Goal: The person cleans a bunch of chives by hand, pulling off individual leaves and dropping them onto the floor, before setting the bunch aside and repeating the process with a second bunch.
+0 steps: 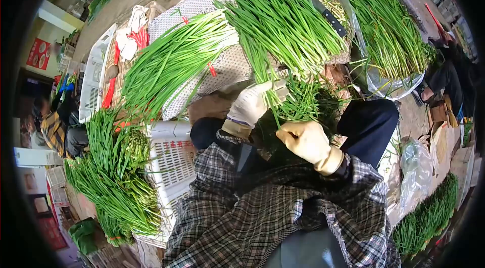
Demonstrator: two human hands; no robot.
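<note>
My left hand (257, 101), in a pale work glove, is closed around a small bunch of garlic chives (260, 66) whose leaves pass up over the cloth. My right hand (305, 141), in a cream glove, is just below, fingers pinched; a thin green strand runs down to its fingertips. Loose trimmed chive leaves (303, 102) lie beyond both hands, between my knees. A large pile of chives (288, 20) spreads ahead, with a black-handled knife (323, 10) resting on it. Left of that, a second chive bundle (177, 61) lies with its pale stems toward the middle.
Patterned cloth (222, 68) covers the work surface. Red ties (110, 91) hang at the left. Chives are heaped (113, 182) over a white plastic crate (172, 154). Right stands a plastic-lined chive bundle (386, 30). Other people sit at the far left (55, 126) and far right (452, 76).
</note>
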